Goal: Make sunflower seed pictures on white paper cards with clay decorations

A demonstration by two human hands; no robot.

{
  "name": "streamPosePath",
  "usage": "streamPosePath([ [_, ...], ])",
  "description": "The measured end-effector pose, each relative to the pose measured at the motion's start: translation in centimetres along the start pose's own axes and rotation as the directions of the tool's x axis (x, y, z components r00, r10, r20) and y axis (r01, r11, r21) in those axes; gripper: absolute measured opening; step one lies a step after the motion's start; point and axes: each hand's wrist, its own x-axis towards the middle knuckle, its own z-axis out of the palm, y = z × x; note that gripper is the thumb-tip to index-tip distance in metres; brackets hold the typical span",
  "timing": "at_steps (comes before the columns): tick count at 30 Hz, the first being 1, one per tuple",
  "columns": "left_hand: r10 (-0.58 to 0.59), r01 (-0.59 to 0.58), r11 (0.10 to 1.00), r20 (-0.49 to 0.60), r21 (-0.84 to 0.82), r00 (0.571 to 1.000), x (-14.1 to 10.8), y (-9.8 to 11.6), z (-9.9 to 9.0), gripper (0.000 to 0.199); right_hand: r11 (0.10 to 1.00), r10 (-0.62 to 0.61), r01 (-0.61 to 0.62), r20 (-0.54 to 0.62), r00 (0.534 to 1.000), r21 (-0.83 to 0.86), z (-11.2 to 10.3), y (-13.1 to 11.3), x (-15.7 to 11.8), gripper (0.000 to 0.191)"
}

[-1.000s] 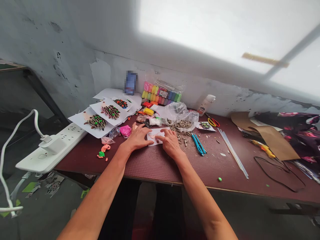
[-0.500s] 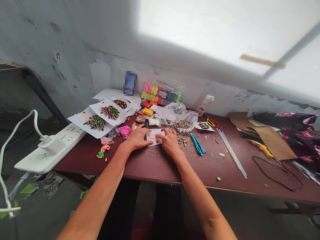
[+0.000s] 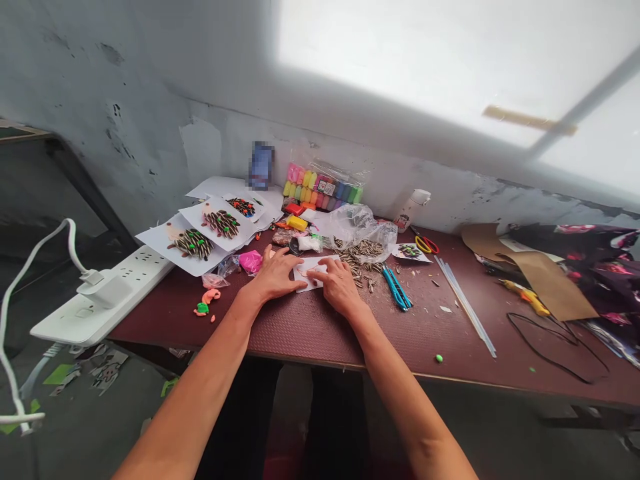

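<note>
A small white card (image 3: 314, 283) with a faint pinkish shape on it lies on the dark red table between my hands. My left hand (image 3: 273, 275) rests at the card's left edge, thumb and fingers apart. My right hand (image 3: 339, 283) is over the card's right side, its index finger stretched out onto the pinkish shape. Neither hand holds anything that shows. Just right of my right hand is a pile of striped seeds (image 3: 364, 252), partly under a clear plastic bag (image 3: 357, 223). Pink clay (image 3: 251, 262) sits left of my left hand.
Seed-covered hedgehog cards (image 3: 193, 245) lie at the left, beside a white power strip (image 3: 95, 300). Clay packs (image 3: 325, 189) stand by the wall. A blue cutter (image 3: 397, 289), scissors (image 3: 426, 245), clear sticks (image 3: 467, 310) and a yellow glue gun (image 3: 527, 298) lie to the right.
My right index finger has shifted slightly left on the card. My left hand stays at the card's edge, and the view has moved a little.
</note>
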Motion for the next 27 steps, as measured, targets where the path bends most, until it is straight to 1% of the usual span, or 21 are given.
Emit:
streamPosePath([
  [6, -0.001, 0.001, 1.000, 0.008, 0.001, 1.000, 0.0, -0.1, 0.1, 0.051, 0.998, 0.048, -0.047, 0.026, 0.998, -0.044, -0.4, -0.4, 0.2, 0.041],
  [14, -0.009, 0.009, 1.000, 0.013, 0.010, 1.000, 0.0, 0.1, -0.1, 0.051, 0.996, 0.069, -0.067, 0.030, 0.997, -0.058, 0.1, 0.1, 0.4, 0.043],
  [22, -0.014, 0.014, 1.000, 0.018, 0.021, 1.000, 0.0, 0.2, -0.2, 0.050, 0.995, 0.065, -0.065, -0.012, 0.998, -0.077, 0.6, 0.6, 0.5, 0.042],
  [27, -0.019, 0.018, 1.000, 0.026, 0.019, 0.999, 0.0, 0.3, -0.3, 0.051, 0.992, 0.116, -0.117, -0.035, 0.993, -0.052, 0.3, 0.8, 0.3, 0.041],
])
